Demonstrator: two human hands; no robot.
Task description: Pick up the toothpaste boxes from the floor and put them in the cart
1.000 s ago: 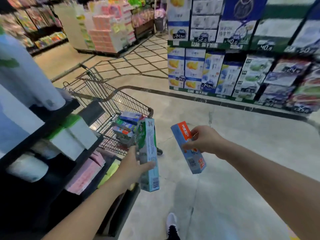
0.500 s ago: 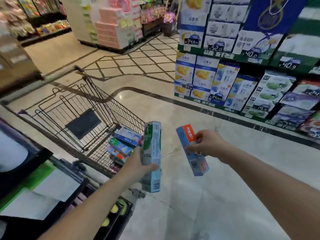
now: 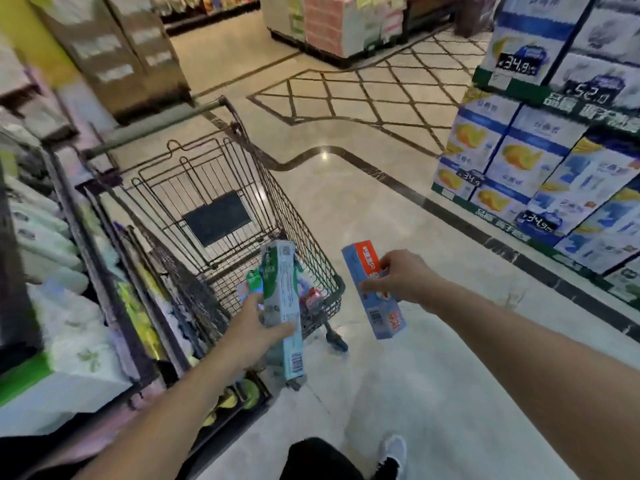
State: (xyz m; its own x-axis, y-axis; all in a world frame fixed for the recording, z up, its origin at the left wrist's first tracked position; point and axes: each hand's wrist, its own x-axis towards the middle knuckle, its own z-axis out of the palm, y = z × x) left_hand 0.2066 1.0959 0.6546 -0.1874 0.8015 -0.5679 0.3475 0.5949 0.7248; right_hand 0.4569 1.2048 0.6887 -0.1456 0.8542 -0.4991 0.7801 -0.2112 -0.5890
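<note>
Green box (image 3: pixel 281 299) — left hand (image 3: pixel 254 332)

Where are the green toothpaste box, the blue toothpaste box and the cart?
green toothpaste box (image 3: pixel 281 292): head view, white side panel.
blue toothpaste box (image 3: pixel 382 315): head view, lower front face.
cart (image 3: pixel 322 258): head view, right wire wall.

Price tags on the stacked cartons (image 3: pixel 519 157) at 3 o'clock: upper tag (image 3: pixel 517 66) reads 34.9; tag beside it (image 3: pixel 593 94) reads 52.0; lower tags (image 3: pixel 470 177) and (image 3: pixel 537 221) read 34.9; print on the held toothpaste boxes too blurred to read.
</note>
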